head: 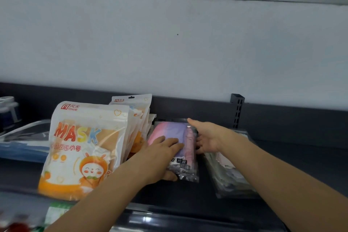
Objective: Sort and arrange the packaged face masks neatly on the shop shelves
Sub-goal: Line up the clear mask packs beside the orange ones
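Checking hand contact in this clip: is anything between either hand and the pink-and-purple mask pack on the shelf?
Nothing visible. The left hand rests flat on the pink-and-purple mask pack; the right hand is at its right edge. Orange MASK packs stand to its left, clear packs lie to its right.

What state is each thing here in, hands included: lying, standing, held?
Pastel mask pack, lying flat on the shelf between both hands.
Left hand, fingers flat on top of it.
Right hand, open, against its right edge.
Orange MASK packs, standing upright in a row.
Clear packs, piled flat.
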{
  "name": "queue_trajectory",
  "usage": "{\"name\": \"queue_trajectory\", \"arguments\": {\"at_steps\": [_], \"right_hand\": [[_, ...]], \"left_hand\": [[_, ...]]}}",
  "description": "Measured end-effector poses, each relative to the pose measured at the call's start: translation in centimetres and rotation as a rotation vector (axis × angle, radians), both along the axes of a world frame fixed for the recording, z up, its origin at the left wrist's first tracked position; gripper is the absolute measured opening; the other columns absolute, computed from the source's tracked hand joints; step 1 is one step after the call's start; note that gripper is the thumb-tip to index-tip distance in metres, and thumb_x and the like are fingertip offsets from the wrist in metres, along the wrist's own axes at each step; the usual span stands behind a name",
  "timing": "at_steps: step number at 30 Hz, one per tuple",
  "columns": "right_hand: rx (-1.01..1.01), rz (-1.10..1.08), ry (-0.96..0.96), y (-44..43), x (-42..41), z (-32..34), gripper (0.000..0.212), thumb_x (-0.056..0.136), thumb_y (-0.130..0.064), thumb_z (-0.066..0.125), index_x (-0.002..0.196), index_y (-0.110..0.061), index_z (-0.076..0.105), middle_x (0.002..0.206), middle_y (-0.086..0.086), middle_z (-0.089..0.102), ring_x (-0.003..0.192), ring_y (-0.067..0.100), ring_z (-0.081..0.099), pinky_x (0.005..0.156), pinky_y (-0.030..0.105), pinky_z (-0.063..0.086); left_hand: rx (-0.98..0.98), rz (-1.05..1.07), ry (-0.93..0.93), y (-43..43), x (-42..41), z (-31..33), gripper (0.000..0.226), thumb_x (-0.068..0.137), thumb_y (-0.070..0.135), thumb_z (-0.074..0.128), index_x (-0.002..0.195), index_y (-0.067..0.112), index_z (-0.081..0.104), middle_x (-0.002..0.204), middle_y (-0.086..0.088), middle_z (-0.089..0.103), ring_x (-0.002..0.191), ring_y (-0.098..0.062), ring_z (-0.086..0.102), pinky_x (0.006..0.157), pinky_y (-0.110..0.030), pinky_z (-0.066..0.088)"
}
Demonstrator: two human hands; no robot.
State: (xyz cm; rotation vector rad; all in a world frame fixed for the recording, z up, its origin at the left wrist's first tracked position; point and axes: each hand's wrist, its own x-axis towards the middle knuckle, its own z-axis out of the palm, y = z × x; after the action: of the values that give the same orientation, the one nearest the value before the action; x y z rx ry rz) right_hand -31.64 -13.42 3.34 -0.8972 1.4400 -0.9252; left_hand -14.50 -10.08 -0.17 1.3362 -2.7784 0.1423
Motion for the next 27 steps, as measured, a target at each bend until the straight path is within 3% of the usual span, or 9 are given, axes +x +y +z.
{"name": "queue_trajectory", "arguments": {"at_steps": [6, 11, 15, 18, 20, 21, 22, 24, 27], "right_hand": [[-0.093, 0.027, 0.073, 0.9, -0.7, 1.5, 0.063, 0.092, -0.041, 0.053, 0.138, -0.002, 0.036, 0.13, 0.017, 0.05, 0.118, 0.029, 0.05, 0.093, 0.037, 0.042], [-0.298, 0.004, 0.269, 2.7, -6.5, 4.6, 0.074, 0.087, -0.041, 0.061, 0.146, -0.012, 0.026, 0.154, 0.007, 0.025, 0.141, 0.022, 0.025, 0.113, 0.037, 0.024], [-0.216, -0.163, 0.377, 5.2, -13.1, 3.5, 0.075, 0.085, -0.041, 0.063, 0.145, -0.013, 0.028, 0.152, 0.007, 0.03, 0.138, 0.025, 0.03, 0.11, 0.041, 0.026], [-0.086, -0.242, 0.349, 7.2, -15.4, 1.1, 0.078, 0.084, -0.045, 0.063, 0.146, -0.014, 0.027, 0.148, 0.013, 0.034, 0.133, 0.033, 0.036, 0.105, 0.045, 0.033], [-0.041, -0.248, 0.3, 8.2, -15.9, -0.4, 0.073, 0.083, -0.046, 0.064, 0.141, -0.014, 0.035, 0.138, 0.011, 0.044, 0.116, 0.031, 0.051, 0.095, 0.043, 0.043], [-0.04, -0.226, 0.25, 8.5, -15.8, -0.8, 0.067, 0.083, -0.045, 0.064, 0.136, -0.011, 0.041, 0.128, 0.01, 0.05, 0.101, 0.027, 0.057, 0.087, 0.04, 0.048], [-0.043, -0.191, 0.203, 8.8, -15.5, -1.2, 0.061, 0.085, -0.044, 0.063, 0.131, -0.008, 0.047, 0.12, 0.009, 0.056, 0.088, 0.025, 0.059, 0.08, 0.038, 0.05], [-0.049, -0.11, 0.172, 9.2, -15.1, -1.8, 0.048, 0.088, -0.042, 0.06, 0.122, -0.008, 0.058, 0.112, 0.009, 0.066, 0.09, 0.023, 0.061, 0.084, 0.038, 0.051], [-0.07, -0.025, 0.175, 9.5, -14.1, -1.7, 0.046, 0.087, -0.045, 0.06, 0.121, -0.014, 0.059, 0.122, 0.007, 0.064, 0.107, 0.022, 0.06, 0.099, 0.043, 0.046]], "left_hand": [[-0.037, 0.003, -0.046, 0.1, 0.1, 0.4, 0.087, 0.084, 0.045, 0.062, 0.149, 0.03, 0.006, 0.157, 0.009, 0.008, 0.144, -0.019, 0.009, 0.11, -0.051, 0.028], [-0.061, 0.03, -0.038, 1.0, -0.4, 1.0, 0.111, 0.074, 0.065, 0.06, 0.148, 0.026, -0.013, 0.157, 0.008, -0.013, 0.145, -0.02, -0.013, 0.114, -0.058, 0.009], [0.061, -0.103, 0.368, 3.3, -4.1, 1.5, 0.115, 0.072, 0.072, 0.054, 0.148, 0.02, -0.014, 0.158, 0.008, -0.007, 0.144, -0.007, -0.004, 0.116, -0.025, 0.001], [0.223, -0.187, 0.654, 4.9, -7.6, 1.3, 0.1, 0.078, 0.057, 0.062, 0.149, 0.021, 0.002, 0.155, 0.01, 0.013, 0.129, 0.01, 0.006, 0.091, 0.005, -0.005], [0.255, -0.192, 0.651, 4.5, -9.4, 0.3, 0.096, 0.075, 0.052, 0.07, 0.147, 0.022, 0.014, 0.152, 0.008, 0.02, 0.122, 0.01, 0.006, 0.079, 0.011, -0.015], [0.266, -0.168, 0.61, 3.8, -10.0, -0.4, 0.104, 0.07, 0.056, 0.073, 0.148, 0.022, 0.013, 0.153, 0.006, 0.019, 0.129, 0.003, 0.007, 0.085, 0.005, -0.017], [0.291, -0.139, 0.557, 3.2, -10.5, -0.8, 0.116, 0.063, 0.061, 0.075, 0.149, 0.022, 0.009, 0.155, 0.004, 0.016, 0.136, -0.005, 0.009, 0.097, -0.004, -0.014], [0.425, -0.066, 0.489, 2.5, -11.0, -1.5, 0.132, 0.049, 0.064, 0.079, 0.149, 0.026, 0.003, 0.154, 0.0, 0.018, 0.139, -0.015, 0.022, 0.116, -0.024, 0.008], [0.483, -0.004, 0.399, 2.7, -11.3, -1.5, 0.129, 0.055, 0.05, 0.084, 0.148, 0.02, 0.001, 0.144, -0.004, 0.037, 0.126, -0.02, 0.042, 0.105, -0.027, 0.036]]}}
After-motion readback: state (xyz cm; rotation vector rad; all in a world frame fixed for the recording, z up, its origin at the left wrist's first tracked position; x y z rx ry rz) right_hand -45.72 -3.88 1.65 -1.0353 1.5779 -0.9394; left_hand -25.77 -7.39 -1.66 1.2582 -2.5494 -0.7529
